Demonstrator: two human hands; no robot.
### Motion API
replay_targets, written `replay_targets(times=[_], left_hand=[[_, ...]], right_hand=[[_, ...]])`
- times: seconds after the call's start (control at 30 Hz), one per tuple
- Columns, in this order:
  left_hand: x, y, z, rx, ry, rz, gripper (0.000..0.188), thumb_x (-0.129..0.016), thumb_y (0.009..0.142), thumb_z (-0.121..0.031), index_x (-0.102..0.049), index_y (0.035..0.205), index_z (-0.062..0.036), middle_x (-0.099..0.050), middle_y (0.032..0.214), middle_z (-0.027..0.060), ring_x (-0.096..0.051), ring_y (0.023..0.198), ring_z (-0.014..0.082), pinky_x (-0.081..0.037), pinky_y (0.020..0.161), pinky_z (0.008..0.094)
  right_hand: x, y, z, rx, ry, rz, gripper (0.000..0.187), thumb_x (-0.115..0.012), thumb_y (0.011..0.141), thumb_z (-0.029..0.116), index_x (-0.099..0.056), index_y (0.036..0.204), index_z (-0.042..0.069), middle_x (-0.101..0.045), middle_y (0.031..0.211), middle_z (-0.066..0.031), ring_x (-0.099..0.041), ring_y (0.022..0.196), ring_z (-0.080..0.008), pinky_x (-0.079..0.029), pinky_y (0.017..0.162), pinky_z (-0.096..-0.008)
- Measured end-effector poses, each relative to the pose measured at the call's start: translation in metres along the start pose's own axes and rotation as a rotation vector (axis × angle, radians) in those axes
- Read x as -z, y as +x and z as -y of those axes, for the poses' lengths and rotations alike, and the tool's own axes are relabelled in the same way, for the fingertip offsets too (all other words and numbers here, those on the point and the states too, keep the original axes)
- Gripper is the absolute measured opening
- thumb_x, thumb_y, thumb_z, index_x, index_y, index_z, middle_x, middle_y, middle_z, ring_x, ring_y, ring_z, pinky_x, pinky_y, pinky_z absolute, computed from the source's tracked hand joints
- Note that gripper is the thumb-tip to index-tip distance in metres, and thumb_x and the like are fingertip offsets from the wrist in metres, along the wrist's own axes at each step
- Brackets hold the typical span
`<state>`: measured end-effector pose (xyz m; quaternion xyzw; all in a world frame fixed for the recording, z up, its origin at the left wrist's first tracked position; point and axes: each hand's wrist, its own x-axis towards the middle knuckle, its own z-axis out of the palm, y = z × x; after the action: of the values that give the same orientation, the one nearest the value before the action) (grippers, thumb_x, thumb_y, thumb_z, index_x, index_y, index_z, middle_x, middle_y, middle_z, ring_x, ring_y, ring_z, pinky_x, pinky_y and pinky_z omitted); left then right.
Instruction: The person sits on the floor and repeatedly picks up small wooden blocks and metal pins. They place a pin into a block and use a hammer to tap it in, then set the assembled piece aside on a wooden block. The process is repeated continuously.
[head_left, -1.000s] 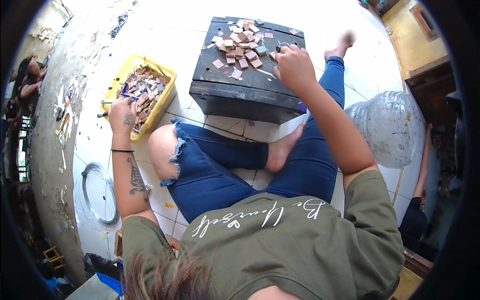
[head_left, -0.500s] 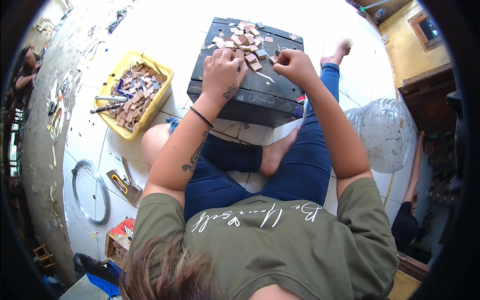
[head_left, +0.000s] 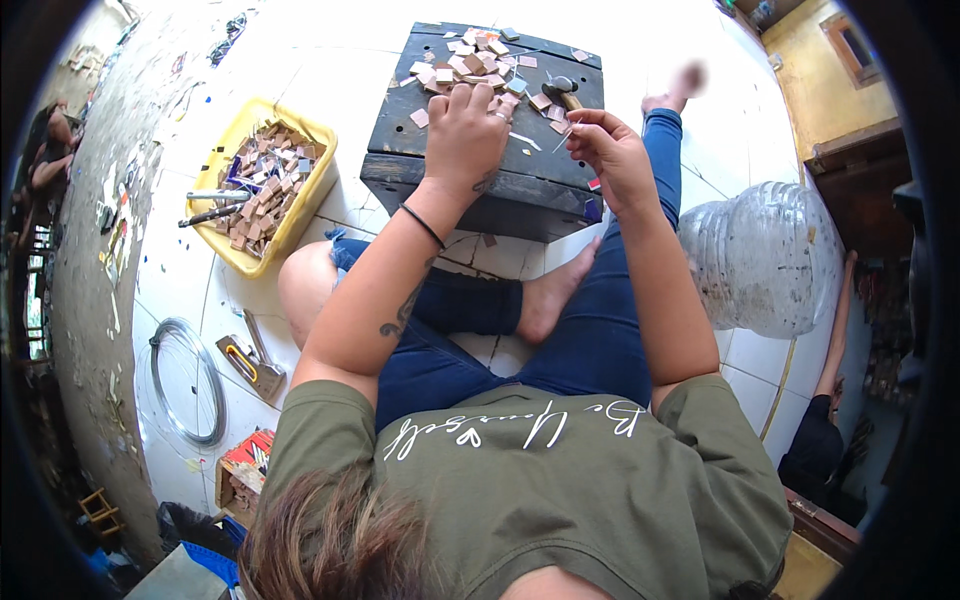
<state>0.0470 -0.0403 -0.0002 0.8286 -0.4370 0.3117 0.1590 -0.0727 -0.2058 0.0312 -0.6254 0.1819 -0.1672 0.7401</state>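
Pinching thin strip (head_left: 563,140), right hand (head_left: 612,160), left hand (head_left: 465,140) grip unclear, white-lettered green shirt (head_left: 600,490)

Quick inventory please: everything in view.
wooden box: one, black, top centre
square tiles: many, mostly brown, on box and in tub
hammer: one, dark and tan, on box
tub: one, yellow, left of box
rods: two, silver and black, across tub rim
wire coil: one, silver, left floor
hand tool: one, grey and yellow, beside coil
small box: one, red and tan, lower left
jug: one, clear, right floor
other people: two or more, colours unclear, side edges
left grip: one, bare, at tiles
right grip: one, bare, pinching pale strip
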Motion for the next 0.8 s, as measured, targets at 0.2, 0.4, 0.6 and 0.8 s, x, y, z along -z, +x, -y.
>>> replay_targets(times=[0.2, 0.4, 0.6, 0.8], left_hand=[[0.011, 0.001, -0.007, 0.148, 0.049, 0.161, 0.035, -0.072, 0.081, -0.039, -0.074, 0.104, -0.0131, -0.061, 0.101, 0.0011, -0.053, 0.104, 0.0199, -0.036, 0.084, 0.0386], [0.014, 0.002, 0.001, 0.150, -0.440, 0.090, 0.022, -0.070, 0.085, -0.019, -0.071, 0.103, -0.0065, -0.062, 0.088, 0.0098, -0.061, 0.088, 0.0262, -0.045, 0.078, 0.0406], [0.033, -0.016, -0.003, 0.105, -0.631, 0.056, 0.013, -0.066, 0.083, -0.002, -0.068, 0.095, 0.0009, -0.064, 0.085, 0.0134, -0.065, 0.075, 0.0284, -0.052, 0.070, 0.0364], [0.050, -0.037, -0.019, 0.211, -0.909, 0.032, 0.012, -0.066, 0.081, -0.001, -0.069, 0.093, -0.0002, -0.067, 0.090, 0.0129, -0.067, 0.085, 0.0266, -0.053, 0.076, 0.0321]], right_hand=[[-0.006, -0.008, -0.006, 0.389, -0.652, -0.093, 0.015, -0.068, 0.083, 0.010, -0.071, 0.094, 0.000, -0.071, 0.082, -0.0087, -0.068, 0.075, -0.0144, -0.054, 0.071, -0.0268], [-0.008, -0.006, -0.015, 0.403, -0.682, -0.022, 0.014, -0.071, 0.083, 0.011, -0.072, 0.092, 0.000, -0.072, 0.083, -0.0111, -0.069, 0.075, -0.0147, -0.053, 0.071, -0.0266], [-0.002, -0.003, -0.020, 0.346, -0.575, -0.025, 0.012, -0.071, 0.087, 0.011, -0.072, 0.095, 0.001, -0.073, 0.082, -0.0076, -0.068, 0.074, -0.0112, -0.053, 0.071, -0.0253], [-0.011, -0.018, -0.007, 0.236, -0.291, 0.026, 0.011, -0.074, 0.087, 0.009, -0.071, 0.093, 0.001, -0.072, 0.082, -0.0039, -0.067, 0.076, -0.0084, -0.053, 0.072, -0.0217]])
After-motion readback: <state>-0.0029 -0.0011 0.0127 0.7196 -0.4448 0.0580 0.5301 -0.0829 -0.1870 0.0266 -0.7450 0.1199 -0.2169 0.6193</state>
